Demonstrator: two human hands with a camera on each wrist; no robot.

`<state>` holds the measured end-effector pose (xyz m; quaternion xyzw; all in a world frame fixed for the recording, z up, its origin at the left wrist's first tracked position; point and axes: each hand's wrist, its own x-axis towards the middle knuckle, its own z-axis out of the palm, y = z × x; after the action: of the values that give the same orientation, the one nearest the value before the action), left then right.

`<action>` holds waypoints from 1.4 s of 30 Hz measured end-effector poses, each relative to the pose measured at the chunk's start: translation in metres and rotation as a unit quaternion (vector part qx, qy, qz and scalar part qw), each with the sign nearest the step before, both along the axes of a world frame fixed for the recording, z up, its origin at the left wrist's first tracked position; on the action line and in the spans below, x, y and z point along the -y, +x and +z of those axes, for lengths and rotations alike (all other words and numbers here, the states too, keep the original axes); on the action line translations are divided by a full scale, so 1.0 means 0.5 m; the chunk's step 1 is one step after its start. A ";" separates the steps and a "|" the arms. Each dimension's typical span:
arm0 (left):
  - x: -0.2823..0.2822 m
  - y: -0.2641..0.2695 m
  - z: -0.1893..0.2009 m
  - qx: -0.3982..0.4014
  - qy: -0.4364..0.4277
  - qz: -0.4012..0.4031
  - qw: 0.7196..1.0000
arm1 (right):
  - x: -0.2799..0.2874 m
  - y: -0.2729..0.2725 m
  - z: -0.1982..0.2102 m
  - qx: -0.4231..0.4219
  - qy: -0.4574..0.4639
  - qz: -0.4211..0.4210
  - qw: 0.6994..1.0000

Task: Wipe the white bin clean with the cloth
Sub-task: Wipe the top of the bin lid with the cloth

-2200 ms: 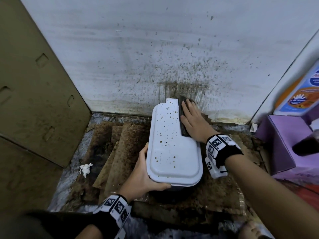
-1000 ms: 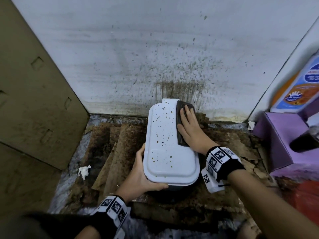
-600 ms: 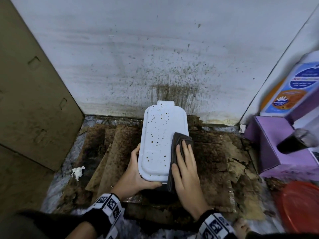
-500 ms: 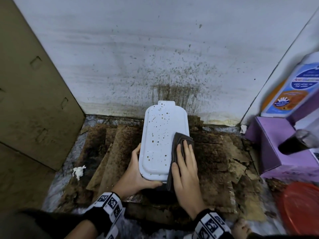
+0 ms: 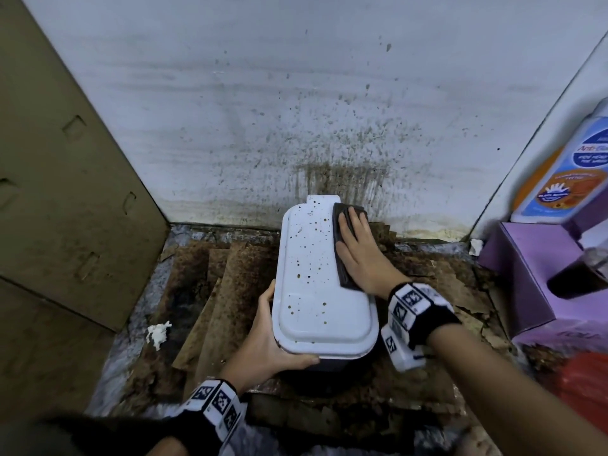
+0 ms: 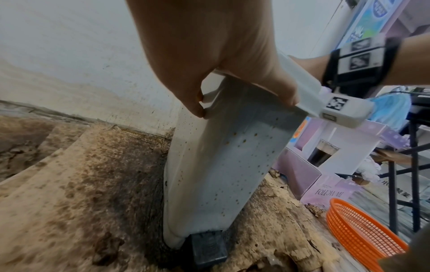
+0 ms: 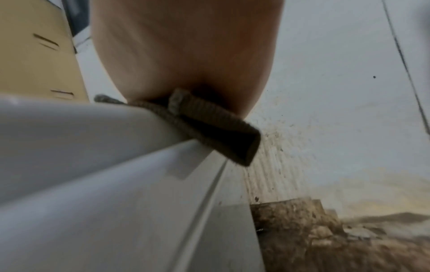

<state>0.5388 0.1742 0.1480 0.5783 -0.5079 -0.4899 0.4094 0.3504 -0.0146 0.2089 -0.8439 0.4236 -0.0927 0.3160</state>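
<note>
white bin (image 5: 317, 281) (one), one cloth (image 5: 342, 245), two hands

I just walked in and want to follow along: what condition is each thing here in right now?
white bin: lid closed, speckled with brown spots
cloth: dark, folded, pressed flat on the lid's right side
right hand: flat, pressing the cloth
left hand: gripping the bin's near corner
wall: splattered brown
orange basket: empty
</note>
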 end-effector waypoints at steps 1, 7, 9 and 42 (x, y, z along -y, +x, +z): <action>0.000 0.000 0.001 -0.002 0.001 0.001 1.000 | 0.023 0.006 0.005 -0.010 -0.001 0.005 1.000; -0.002 0.001 -0.003 -0.006 0.006 -0.007 1.000 | 0.036 0.008 -0.001 -0.010 -0.022 0.006 1.000; -0.003 0.001 -0.001 0.001 0.005 -0.009 1.000 | 0.009 0.000 -0.004 0.011 -0.009 -0.003 1.000; -0.002 0.003 -0.002 0.043 -0.008 0.003 0.999 | -0.103 -0.018 -0.008 0.017 -0.015 -0.033 0.999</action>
<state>0.5401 0.1751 0.1469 0.5973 -0.5269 -0.4594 0.3932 0.3416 0.0367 0.2048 -0.8321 0.4445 -0.1240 0.3076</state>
